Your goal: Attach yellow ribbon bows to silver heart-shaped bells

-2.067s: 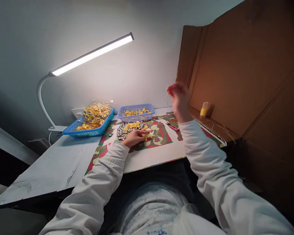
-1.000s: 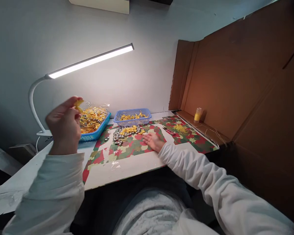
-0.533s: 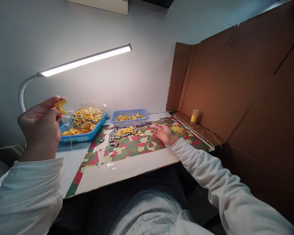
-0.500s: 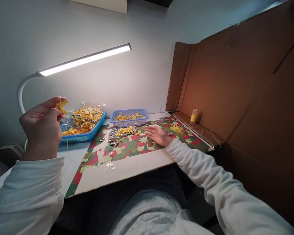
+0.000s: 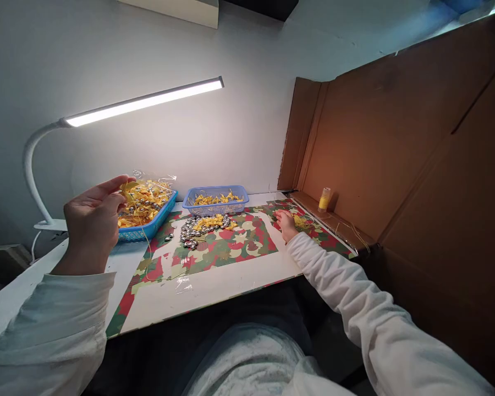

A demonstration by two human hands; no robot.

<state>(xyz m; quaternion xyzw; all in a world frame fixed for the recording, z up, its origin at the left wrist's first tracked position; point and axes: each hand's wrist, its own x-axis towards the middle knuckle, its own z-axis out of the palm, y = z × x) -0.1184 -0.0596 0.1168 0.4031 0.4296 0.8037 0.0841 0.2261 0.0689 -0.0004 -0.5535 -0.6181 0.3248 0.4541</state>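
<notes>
Left hand (image 5: 91, 220) fingers pinching a small yellow ribbon piece (image 5: 126, 187) above the blue plastic basket (image 5: 148, 223); right hand (image 5: 287, 223), fingers curled, touching yellow thread bundle (image 5: 303, 221).

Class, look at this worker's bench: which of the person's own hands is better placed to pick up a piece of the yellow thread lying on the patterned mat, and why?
Probably the right hand: it rests on the mat beside the yellow thread pile. The left hand is raised, pinching a yellow bow near the blue basket.

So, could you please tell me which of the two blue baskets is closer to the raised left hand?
The darker blue basket with crinkly clear plastic, beside the left hand.
</notes>
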